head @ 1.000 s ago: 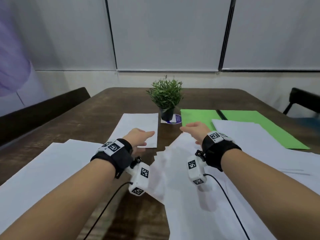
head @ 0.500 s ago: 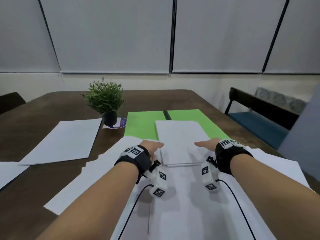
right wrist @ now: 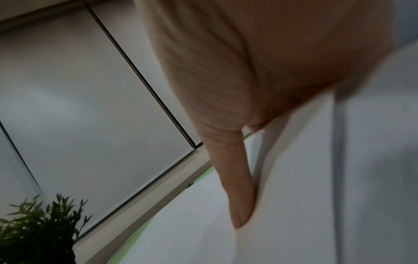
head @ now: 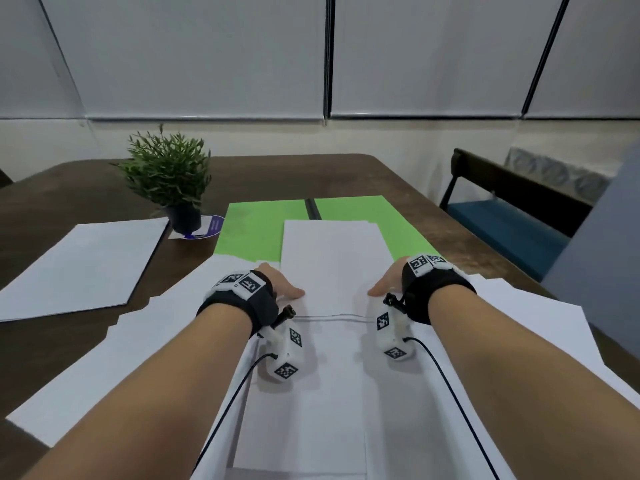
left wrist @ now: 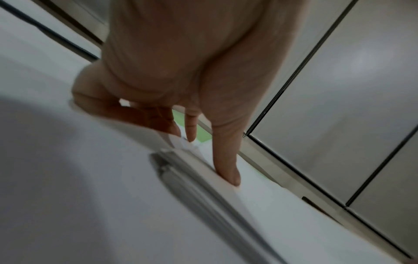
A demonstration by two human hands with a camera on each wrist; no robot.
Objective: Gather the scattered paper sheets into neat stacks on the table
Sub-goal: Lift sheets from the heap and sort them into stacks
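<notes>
- Now the left hand [head: 282,287] and right hand [head: 388,284] are flanking a white paper stack [head: 332,265]; each hand's straight fingers [left wrist: 226,166] are pressing flat against its side edges, nothing pinched.
- A second ago both hands were reaching over loose sheets by the plant; having come to this stack, they are probably squaring it.
- Looser white sheets [head: 156,341] are lying beneath, green sheets [head: 256,230] behind.
- The dark wooden tabletop [head: 86,192] is also carrying a potted plant [head: 169,174]; blinds are covering the wall, and a bench is standing at the right.
</notes>
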